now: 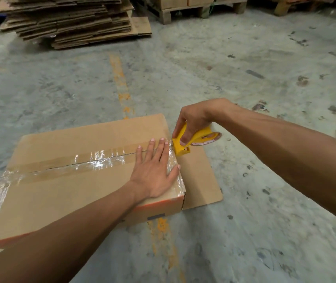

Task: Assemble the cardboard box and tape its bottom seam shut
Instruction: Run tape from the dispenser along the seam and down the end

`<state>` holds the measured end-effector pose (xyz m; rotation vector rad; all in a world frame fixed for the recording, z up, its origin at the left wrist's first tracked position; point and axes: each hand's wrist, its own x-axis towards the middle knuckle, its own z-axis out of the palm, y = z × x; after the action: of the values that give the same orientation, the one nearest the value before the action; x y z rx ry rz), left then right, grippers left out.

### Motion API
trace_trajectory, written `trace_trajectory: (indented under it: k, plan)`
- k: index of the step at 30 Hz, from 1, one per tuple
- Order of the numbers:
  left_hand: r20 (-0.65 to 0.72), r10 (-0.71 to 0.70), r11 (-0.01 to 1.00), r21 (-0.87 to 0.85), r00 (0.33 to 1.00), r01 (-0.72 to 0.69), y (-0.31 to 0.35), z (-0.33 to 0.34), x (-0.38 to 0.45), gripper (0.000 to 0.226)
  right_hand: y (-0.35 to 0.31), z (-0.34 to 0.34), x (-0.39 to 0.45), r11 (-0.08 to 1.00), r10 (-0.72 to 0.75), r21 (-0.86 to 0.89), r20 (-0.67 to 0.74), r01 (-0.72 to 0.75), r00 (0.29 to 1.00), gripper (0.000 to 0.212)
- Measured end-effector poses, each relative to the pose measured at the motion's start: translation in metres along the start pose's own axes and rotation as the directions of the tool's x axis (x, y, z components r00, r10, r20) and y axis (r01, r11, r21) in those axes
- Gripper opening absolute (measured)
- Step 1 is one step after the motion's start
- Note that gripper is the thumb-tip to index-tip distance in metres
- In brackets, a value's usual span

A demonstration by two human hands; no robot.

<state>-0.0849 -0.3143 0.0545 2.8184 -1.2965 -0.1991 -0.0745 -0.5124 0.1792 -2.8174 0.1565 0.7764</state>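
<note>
A brown cardboard box stands on the concrete floor with its bottom side up. Clear tape runs along the seam from the left edge to the right edge and down both ends. My left hand lies flat with straight fingers on the taped seam near the box's right edge. My right hand grips a yellow tape dispenser just past that right edge, its front end touching the box's top corner. One loose flap of the box lies flat on the floor to the right.
A tall stack of flattened cardboard boxes lies on the floor at the back left. Wooden pallets carrying boxes stand at the back. A worn orange line runs across the grey concrete floor under the box.
</note>
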Motion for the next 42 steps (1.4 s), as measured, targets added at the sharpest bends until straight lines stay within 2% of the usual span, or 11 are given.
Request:
trace_trajectory:
  k: [4, 8, 10, 13, 15, 17, 22, 26, 31, 37, 42]
  plan:
    - [0.011, -0.009, 1.000, -0.006, 1.000, 0.009, -0.001, -0.001, 0.000, 0.079, -0.019, -0.001, 0.000, 0.994, 0.016, -0.108, -0.024, -0.019, 1.000, 0.047]
    - [0.027, 0.002, 1.000, -0.005, 1.000, -0.002, -0.001, -0.002, -0.002, 0.080, -0.010, 0.003, -0.016, 0.998, 0.042, -0.037, -0.033, -0.043, 0.999, 0.046]
    - [0.024, 0.006, 1.000, -0.002, 1.000, -0.006, 0.000, -0.002, -0.001, 0.080, -0.009, 0.008, -0.018, 0.998, 0.057, -0.014, -0.103, -0.059, 0.993, 0.045]
    - [0.040, 0.001, 1.000, -0.013, 0.999, -0.001, -0.001, -0.004, -0.004, 0.079, -0.002, 0.057, -0.014, 0.960, 0.143, -0.202, -0.246, -0.195, 0.959, 0.039]
    - [0.049, 0.015, 1.000, -0.004, 0.999, -0.015, 0.001, -0.004, -0.007, 0.079, 0.026, 0.104, -0.012, 0.953, 0.267, -0.098, -0.176, -0.286, 0.948, 0.046]
    - [0.036, 0.002, 1.000, -0.001, 0.999, -0.002, 0.000, -0.007, -0.005, 0.079, 0.046, 0.119, -0.013, 0.949, 0.314, -0.010, -0.095, -0.317, 0.945, 0.050]
    - [0.033, 0.141, 0.987, 0.075, 0.989, -0.143, -0.008, -0.010, 0.008, 0.077, 0.060, 0.103, 0.000, 0.905, 0.357, 0.328, -0.240, -0.271, 0.903, 0.052]
    - [-0.015, 0.286, 0.944, 0.178, 0.958, -0.278, -0.021, -0.021, 0.018, 0.074, 0.061, 0.099, 0.019, 0.850, 0.389, 0.470, -0.261, -0.235, 0.884, 0.054]
    - [-0.100, 0.465, 0.860, 0.289, 0.880, -0.422, -0.032, -0.031, 0.038, 0.053, 0.068, 0.093, 0.033, 0.756, 0.431, 0.633, -0.287, -0.169, 0.855, 0.050]
    - [-0.139, 0.494, 0.858, 0.238, 0.858, -0.455, -0.026, -0.023, 0.054, 0.042, 0.071, 0.090, 0.046, 0.501, 0.568, 0.865, -0.295, -0.038, 0.769, 0.049]
    - [-0.176, 0.572, 0.817, 0.213, 0.801, -0.537, -0.025, -0.021, 0.058, 0.040, 0.065, 0.065, 0.054, 0.325, 0.620, 0.936, -0.317, 0.133, 0.717, 0.047]
